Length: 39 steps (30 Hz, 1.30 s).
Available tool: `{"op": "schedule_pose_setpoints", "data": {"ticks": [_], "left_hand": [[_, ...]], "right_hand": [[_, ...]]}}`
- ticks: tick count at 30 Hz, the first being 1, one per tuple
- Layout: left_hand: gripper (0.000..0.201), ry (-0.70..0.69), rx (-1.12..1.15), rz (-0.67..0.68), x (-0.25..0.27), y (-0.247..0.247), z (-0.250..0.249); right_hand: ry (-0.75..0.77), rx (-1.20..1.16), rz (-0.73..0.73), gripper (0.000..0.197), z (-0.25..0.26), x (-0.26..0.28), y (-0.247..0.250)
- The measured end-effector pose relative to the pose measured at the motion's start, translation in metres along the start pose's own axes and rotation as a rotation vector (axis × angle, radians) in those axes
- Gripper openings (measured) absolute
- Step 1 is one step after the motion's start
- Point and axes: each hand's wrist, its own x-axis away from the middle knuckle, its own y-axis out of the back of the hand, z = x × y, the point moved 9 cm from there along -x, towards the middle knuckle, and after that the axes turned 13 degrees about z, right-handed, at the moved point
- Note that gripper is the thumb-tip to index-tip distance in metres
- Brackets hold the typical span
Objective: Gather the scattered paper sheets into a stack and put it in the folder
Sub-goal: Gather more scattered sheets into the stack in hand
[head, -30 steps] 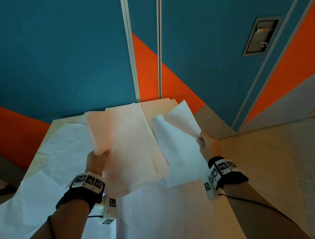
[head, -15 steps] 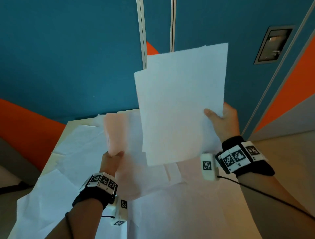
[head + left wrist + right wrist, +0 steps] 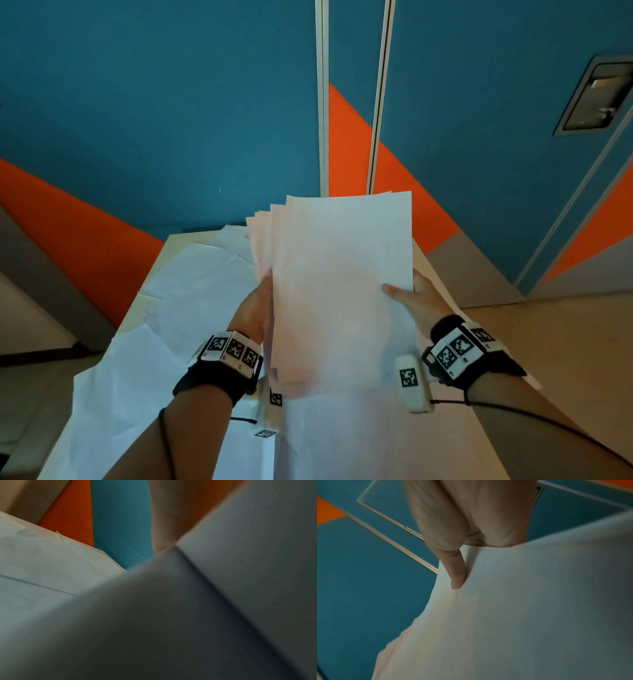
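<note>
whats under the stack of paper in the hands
Below the stack, held by the left hand and right hand, more loose white sheets cover the table. Directly beneath the stack is hidden; no folder is visible.

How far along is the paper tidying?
Partly done. A stack of sheets is already gathered, its left edges still fanned. The left hand and right hand each hold a side of it. More loose sheets still lie on the table, and no folder is in view.
</note>
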Motion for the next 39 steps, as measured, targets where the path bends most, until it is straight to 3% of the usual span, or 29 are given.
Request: {"op": "schedule_pose_setpoints", "data": {"ticks": [4,8,11,14,16,18,20,24,27,29,34,35,39], "left_hand": [[0.063,-0.010,0.093,0.108,0.005,-0.011,-0.004],[0.064,-0.022,0.054,0.084,0.010,-0.003,-0.004],[0.053,-0.029,0.009,0.119,0.016,0.003,-0.004],[0.062,-0.007,-0.008,0.168,0.020,0.008,-0.002],[0.062,-0.022,-0.016,0.176,0.024,0.009,-0.005],[0.043,-0.057,-0.023,0.124,0.029,0.017,-0.010],[0.028,-0.080,-0.029,0.057,0.034,0.022,-0.014],[0.035,-0.092,-0.076,-0.054,0.038,0.045,-0.014],[0.029,-0.113,-0.070,-0.100,0.040,0.059,-0.015],[0.029,-0.127,-0.078,-0.101,0.042,0.063,-0.018],[0.038,-0.107,-0.201,-0.074,0.029,0.082,-0.018],[0.036,-0.054,-0.236,-0.082,0.026,0.090,-0.009],[0.032,0.158,-0.504,-0.171,0.024,0.129,0.041]], "right_hand": [[-0.001,0.040,0.041,0.033,-0.001,-0.003,-0.019],[0.004,0.055,0.081,0.032,-0.001,-0.007,-0.032],[0.070,0.083,0.080,0.061,0.007,-0.008,-0.035],[0.089,-0.040,0.103,0.099,0.007,-0.012,-0.039],[0.085,-0.077,0.139,0.100,0.005,-0.015,-0.045],[0.061,-0.095,0.190,0.087,0.006,-0.017,-0.058],[-0.005,-0.195,0.224,0.098,-0.001,-0.016,-0.064],[-0.158,-0.269,0.316,0.106,-0.016,-0.020,-0.086],[-0.172,-0.142,0.251,0.113,-0.017,-0.025,-0.096],[-0.155,-0.047,0.204,0.104,-0.008,-0.027,-0.100],[-0.086,0.033,-0.016,0.016,0.021,-0.034,-0.084],[-0.074,0.034,-0.075,0.013,0.025,-0.035,-0.075],[-0.054,0.035,-0.278,0.034,0.027,-0.034,-0.046]]}}
